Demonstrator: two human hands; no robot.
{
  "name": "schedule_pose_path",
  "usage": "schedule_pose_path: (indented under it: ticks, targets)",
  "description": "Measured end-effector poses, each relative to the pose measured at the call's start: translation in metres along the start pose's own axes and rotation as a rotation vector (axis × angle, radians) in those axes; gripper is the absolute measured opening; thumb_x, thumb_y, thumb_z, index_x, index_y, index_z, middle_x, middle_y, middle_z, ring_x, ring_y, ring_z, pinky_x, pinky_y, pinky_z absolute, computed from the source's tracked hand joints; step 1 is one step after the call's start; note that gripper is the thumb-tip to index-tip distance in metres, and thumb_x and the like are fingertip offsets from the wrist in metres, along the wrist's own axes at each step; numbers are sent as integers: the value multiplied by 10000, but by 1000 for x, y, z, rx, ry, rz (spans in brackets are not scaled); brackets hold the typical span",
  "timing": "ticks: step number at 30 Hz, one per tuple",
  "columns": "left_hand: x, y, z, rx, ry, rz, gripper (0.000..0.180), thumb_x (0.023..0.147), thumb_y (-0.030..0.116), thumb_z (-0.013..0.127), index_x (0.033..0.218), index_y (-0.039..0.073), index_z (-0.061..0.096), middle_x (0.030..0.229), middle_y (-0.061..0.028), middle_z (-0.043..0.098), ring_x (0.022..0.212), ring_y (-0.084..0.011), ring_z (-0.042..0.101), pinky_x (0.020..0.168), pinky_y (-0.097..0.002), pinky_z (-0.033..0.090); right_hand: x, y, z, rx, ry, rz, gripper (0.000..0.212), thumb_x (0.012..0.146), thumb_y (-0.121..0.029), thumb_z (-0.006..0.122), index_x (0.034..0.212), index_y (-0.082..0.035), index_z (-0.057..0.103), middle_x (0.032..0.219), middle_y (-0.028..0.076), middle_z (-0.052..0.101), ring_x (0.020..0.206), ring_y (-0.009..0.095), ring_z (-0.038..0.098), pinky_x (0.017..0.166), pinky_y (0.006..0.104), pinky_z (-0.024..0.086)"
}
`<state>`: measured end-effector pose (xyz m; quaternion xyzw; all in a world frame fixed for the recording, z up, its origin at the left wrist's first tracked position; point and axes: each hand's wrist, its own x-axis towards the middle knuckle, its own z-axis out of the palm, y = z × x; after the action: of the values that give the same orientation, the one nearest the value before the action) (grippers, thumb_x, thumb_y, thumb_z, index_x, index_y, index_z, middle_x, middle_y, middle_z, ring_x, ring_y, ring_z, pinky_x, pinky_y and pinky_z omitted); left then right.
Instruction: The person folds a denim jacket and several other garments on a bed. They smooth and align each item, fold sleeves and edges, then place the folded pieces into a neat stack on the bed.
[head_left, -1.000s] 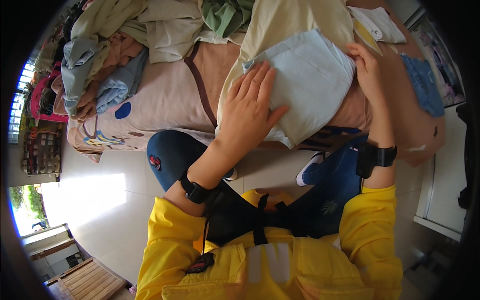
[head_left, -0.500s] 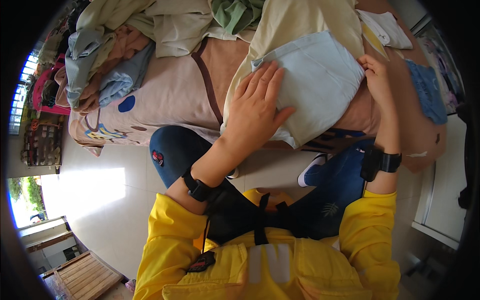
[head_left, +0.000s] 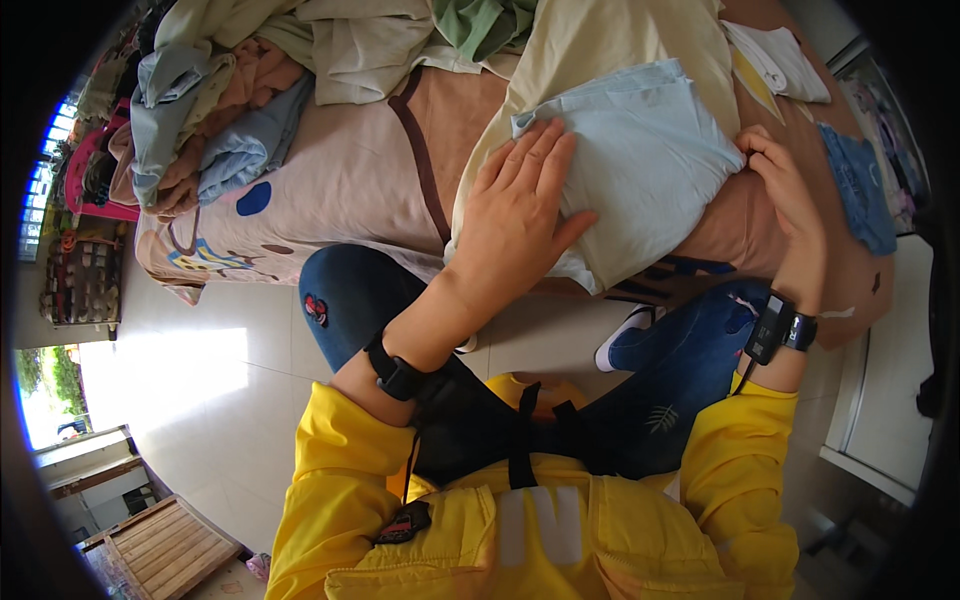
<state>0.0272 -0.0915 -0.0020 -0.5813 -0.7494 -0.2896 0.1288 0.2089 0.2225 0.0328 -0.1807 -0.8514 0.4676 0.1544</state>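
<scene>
A pale blue folded piece of clothing lies on top of a cream-coloured cloth on the bed. My left hand rests flat over its left part, fingers stretched and together, thumb spread to the right. At the right corner of the pale blue garment, my right hand pinches the fabric between thumb and fingers. The garment's lower edge hangs close to the bed's front edge.
Crumpled clothes are heaped at the left, with a green cloth farther back. A folded white garment and a blue denim piece lie at the right. A wooden crate stands on the floor at lower left.
My right hand has moved slightly to the right with the pinched corner, drawing the pale blue fabric outward. The left hand stays pressed in nearly the same spot.
</scene>
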Motion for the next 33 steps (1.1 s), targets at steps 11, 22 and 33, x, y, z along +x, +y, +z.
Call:
schedule_pose_path:
  ticks: [11,22,33]
  targets:
    - [0,-1,-1,-18,14,-1,685,856,368,710,1377,6,451,1421,-164,501,1341,-321,453,1104,-426,340,0,12,-3,7,21,42,145,981,-121,537,983,14,591,986,5,532,1007,103,510,928,219,357]
    - [0,1,-1,-17,17,-11,671,857,360,710,1372,9,459,1414,-168,505,1339,-326,454,1100,-435,342,13,15,14,-84,476,-1,160,961,-119,608,1052,12,625,981,49,628,932,133,569,853,254,434]
    - [-1,2,1,-8,118,-147,714,798,365,753,1350,-4,492,1454,-140,415,1168,-371,498,1018,-441,387,4,-60,78,-771,349,-545,450,833,-121,723,1266,-79,608,1257,97,612,1169,275,559,997,353,422]
